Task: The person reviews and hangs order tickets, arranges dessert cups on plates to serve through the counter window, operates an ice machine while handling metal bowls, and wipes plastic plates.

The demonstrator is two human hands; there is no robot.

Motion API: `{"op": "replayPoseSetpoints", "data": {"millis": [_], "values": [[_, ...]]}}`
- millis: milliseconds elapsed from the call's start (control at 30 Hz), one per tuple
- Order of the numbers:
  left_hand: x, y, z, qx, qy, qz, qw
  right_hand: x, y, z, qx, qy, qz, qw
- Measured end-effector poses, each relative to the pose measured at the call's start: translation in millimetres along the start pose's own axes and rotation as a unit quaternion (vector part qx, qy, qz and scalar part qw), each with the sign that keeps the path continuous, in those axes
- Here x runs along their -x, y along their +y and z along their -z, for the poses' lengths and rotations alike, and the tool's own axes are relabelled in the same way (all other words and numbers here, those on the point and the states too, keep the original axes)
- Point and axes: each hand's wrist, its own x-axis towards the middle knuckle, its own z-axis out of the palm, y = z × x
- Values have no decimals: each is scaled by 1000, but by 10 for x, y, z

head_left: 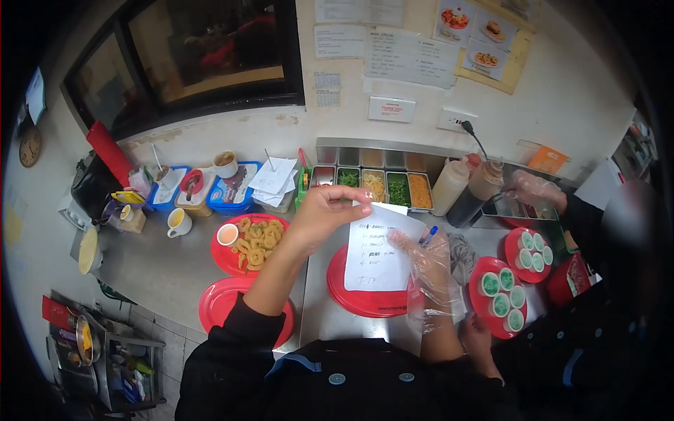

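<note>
My left hand (324,214) pinches the top edge of a white handwritten order slip (375,259) between thumb and fingers. My right hand (425,263), in a clear plastic glove, grips the slip's right side; a blue pen (429,235) sticks up from its fingers. Behind the slip, red plates (338,288) lie on the steel counter. Left of my forearm, another red plate (219,261) bears fried rings (258,242) and a small cup of orange sauce (227,235). Nearer me is a further red plate (225,305), partly covered by my arm.
At right, a co-worker's gloved hand (531,188) is by the squeeze bottles (484,184); another bare hand (477,340) is near my right wrist. Red plates with green-filled cups (500,305) stand there. Topping trays (398,188) line the wall; tubs (234,189) and a mug (179,223) sit left.
</note>
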Motion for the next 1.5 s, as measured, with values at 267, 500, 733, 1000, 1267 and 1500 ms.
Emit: {"op": "replayPoseSetpoints", "data": {"millis": [267, 500, 733, 1000, 1267, 1500], "values": [[211, 192, -346, -131, 156, -205, 957, 239, -213, -29, -6, -31, 7, 999], [275, 700, -216, -376, 50, -362, 851, -43, -531, 185, 446, -123, 582, 669], [210, 1322, -434, -144, 146, -374, 904, -57, -966, -231, -104, -161, 180, 965], [-68, 2398, -786, -26, 102, -482, 870, -803, -2640, -187, -22, -205, 597, 775], [-12, 2465, -1078, -120, 103, -499, 852, -1882, -5222, 378, -124, 80, 463, 874], [-243, 2180, -991, -164, 111, -449, 871, -2550, -5769, 1709, 210, 405, 538, 709]]}}
